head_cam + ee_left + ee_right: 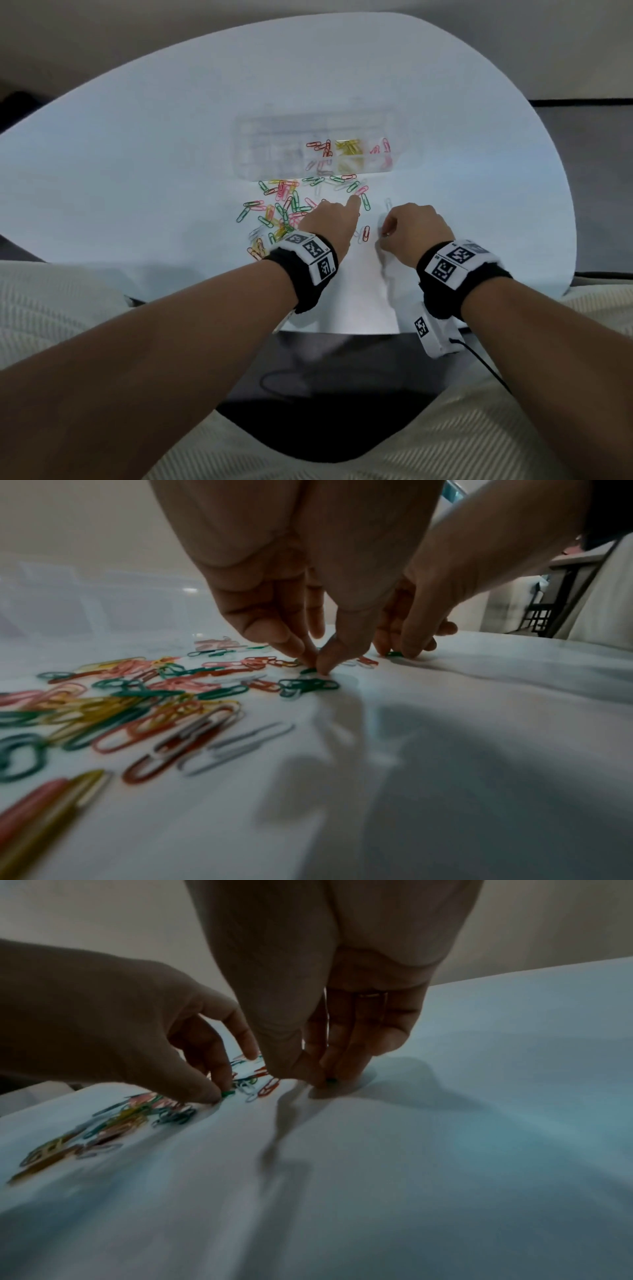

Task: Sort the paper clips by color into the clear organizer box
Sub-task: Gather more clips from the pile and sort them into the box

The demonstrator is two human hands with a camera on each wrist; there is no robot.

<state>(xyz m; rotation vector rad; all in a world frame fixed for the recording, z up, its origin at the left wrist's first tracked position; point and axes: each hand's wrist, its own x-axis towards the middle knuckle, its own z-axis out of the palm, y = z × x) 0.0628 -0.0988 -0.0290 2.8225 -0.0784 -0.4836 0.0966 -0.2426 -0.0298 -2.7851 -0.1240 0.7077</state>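
While many paper clips (281, 212) are waiting loose, the left hand (330, 219) and right hand (416, 222) are each pinching a green clip (227, 1093); next, carrying them to the organizer box (274, 144).

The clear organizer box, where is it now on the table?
In the head view, the clear organizer box sits at the table's middle, just beyond the loose paper clips.

Both hands (373, 222) among scattered paper clips (281, 209)
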